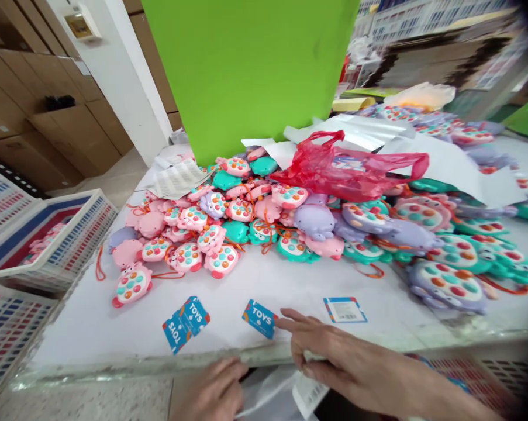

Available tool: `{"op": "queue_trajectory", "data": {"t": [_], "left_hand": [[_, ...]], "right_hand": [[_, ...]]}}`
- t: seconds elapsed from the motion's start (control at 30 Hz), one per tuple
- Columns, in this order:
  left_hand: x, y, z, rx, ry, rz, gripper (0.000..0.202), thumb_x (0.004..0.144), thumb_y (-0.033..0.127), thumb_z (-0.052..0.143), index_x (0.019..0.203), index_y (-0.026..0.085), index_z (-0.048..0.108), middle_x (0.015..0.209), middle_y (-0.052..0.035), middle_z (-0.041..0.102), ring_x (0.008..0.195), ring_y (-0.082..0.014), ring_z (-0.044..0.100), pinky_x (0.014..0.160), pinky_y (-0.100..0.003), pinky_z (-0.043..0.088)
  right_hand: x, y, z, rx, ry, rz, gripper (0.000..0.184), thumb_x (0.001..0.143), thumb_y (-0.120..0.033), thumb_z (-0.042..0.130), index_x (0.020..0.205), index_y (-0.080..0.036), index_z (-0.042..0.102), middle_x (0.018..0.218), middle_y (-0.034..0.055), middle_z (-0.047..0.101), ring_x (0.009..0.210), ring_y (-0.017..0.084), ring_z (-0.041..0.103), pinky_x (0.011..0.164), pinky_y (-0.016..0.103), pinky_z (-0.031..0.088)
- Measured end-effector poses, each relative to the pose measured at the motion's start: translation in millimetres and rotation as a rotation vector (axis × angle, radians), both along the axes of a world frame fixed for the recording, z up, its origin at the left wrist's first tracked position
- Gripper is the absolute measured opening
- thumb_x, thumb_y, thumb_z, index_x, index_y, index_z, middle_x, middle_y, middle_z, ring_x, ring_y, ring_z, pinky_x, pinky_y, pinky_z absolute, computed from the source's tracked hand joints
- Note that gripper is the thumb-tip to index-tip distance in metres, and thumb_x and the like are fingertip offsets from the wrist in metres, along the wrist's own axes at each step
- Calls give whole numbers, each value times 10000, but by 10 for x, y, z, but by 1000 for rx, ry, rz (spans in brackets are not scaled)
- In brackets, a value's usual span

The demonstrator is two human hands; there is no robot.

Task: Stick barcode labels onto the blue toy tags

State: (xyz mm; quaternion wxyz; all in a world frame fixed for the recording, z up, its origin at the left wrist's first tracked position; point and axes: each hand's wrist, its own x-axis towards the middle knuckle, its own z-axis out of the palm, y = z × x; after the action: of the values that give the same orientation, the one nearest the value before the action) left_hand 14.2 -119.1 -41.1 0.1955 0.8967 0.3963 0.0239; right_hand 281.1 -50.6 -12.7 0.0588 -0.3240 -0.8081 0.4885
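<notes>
My right hand (323, 348) reaches over the table's front edge, index finger stretched out and its tip at the right edge of a blue TOYS card (260, 319). At the lower middle, my left hand (217, 389) is closed and slightly blurred, its curled fingers at the side of a clear plastic bag (270, 389). Beneath my right hand a white barcode label (310, 393) shows; whether it is inside the bag I cannot tell. Left of the touched card lie overlapping blue TOYS cards (186, 323). To the right is a card with its white barcode side up (345, 310).
Pink, green and purple animal-shaped toys with coloured buttons (220, 257) are heaped across the table (92, 333). A red plastic bag (351, 169) and white sheets (461, 164) lie on them. Behind stands a green panel (255, 70). Plastic baskets (83, 234) stand at left.
</notes>
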Motion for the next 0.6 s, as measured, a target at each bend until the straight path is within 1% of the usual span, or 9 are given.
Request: {"op": "queue_trajectory", "data": {"t": [0.07,0.1,0.2,0.23,0.3,0.37,0.4,0.5,0.6], "left_hand": [[68,86,56,4,75,-31,166,698,38,532,799,155,590,1309,-144,514,1229,-305,436,975,-424,421],[113,135,90,-8,113,-32,164,700,45,535,813,144,602,1342,-165,469,1253,-322,393,976,-458,412],[264,276,161,-62,173,-14,210,723,61,512,892,120,621,1406,-187,356,1311,-312,268,1019,-487,338],[313,312,159,-80,164,-21,224,738,67,500,919,118,622,1410,-183,352,1319,-298,249,1034,-483,312],[396,350,113,-120,126,-62,205,779,94,496,938,118,624,1389,-177,394,1315,-286,265,1044,-473,294],[442,338,37,-151,92,-101,163,812,136,519,929,107,629,1353,-191,441,1291,-298,322,1029,-467,322],[446,318,4,-154,84,-105,151,812,146,537,919,97,631,1347,-205,442,1279,-312,339,1016,-469,342],[383,260,-17,-105,71,-35,144,752,81,544,875,91,619,1373,-227,382,1279,-337,320,987,-496,367],[284,271,59,-48,44,65,195,721,48,491,869,122,592,1411,-205,324,1313,-299,251,1003,-492,350]], "right_hand": [[-56,65,44,-11,9,48,204,918,-250,402,968,-201,593,1298,73,526,1344,210,231,1073,379,271],[-68,87,69,-29,3,50,202,915,-260,413,976,-204,597,1281,71,541,1336,216,257,1061,374,292],[-25,100,118,-99,-48,0,226,915,-333,428,994,-221,606,1329,64,501,1313,242,311,1022,366,349],[6,90,117,-114,-60,-27,240,915,-361,426,987,-223,610,1358,62,471,1312,252,312,1015,367,358],[68,58,86,-121,-66,-77,267,915,-394,421,1005,-225,607,1402,59,415,1318,264,296,1012,377,360],[104,19,30,-114,-58,-107,281,915,-406,420,1028,-226,604,1411,54,401,1325,261,277,1019,381,355],[107,1,2,-109,-54,-114,283,916,-404,419,1033,-226,605,1408,51,406,1326,257,274,1023,380,351],[58,-33,-56,-95,-29,-97,269,920,-382,418,1013,-230,620,1401,42,418,1322,250,285,1038,387,335],[-46,-33,-65,-81,-3,-50,239,919,-337,428,1016,-227,616,1400,49,417,1321,242,286,1043,398,331]]}}
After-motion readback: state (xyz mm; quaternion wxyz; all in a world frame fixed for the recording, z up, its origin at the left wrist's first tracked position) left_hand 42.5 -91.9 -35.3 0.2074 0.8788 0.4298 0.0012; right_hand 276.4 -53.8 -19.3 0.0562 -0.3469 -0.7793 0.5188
